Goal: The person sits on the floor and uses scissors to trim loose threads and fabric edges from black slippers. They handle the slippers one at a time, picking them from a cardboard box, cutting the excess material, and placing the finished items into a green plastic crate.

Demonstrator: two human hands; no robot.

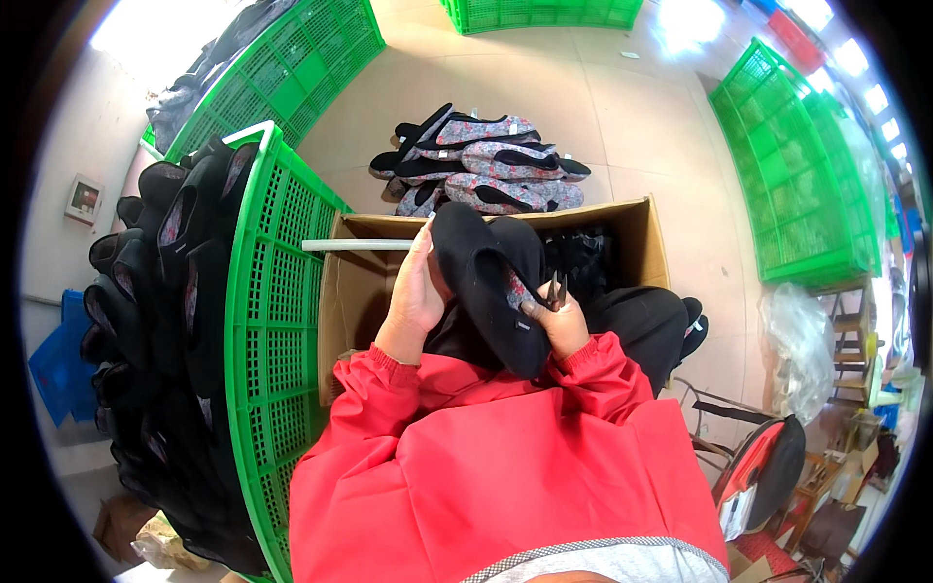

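Over my lap, my left hand (pixel 416 293) and my right hand (pixel 564 323) hold a black slipper (pixel 486 291) between them. The slipper is tilted, and a floral lining shows in its opening; a small white tag sits on its side. My left hand is closed along the slipper's left edge, its fingers partly hidden behind it. In my right hand, a small dark pair of snips (pixel 557 291) points away from me while the thumb presses the slipper's side. Beneath them is an open cardboard box (pixel 641 238) with dark items inside.
Beyond the box, a pile of floral and black slippers (pixel 476 160) lies on the floor. Close at my left stands a green crate (pixel 277 340) heaped with black slippers (pixel 180 291). Another green crate (pixel 792 165) and clear plastic bags (pixel 797 340) are at the right, near a chair (pixel 758 466).
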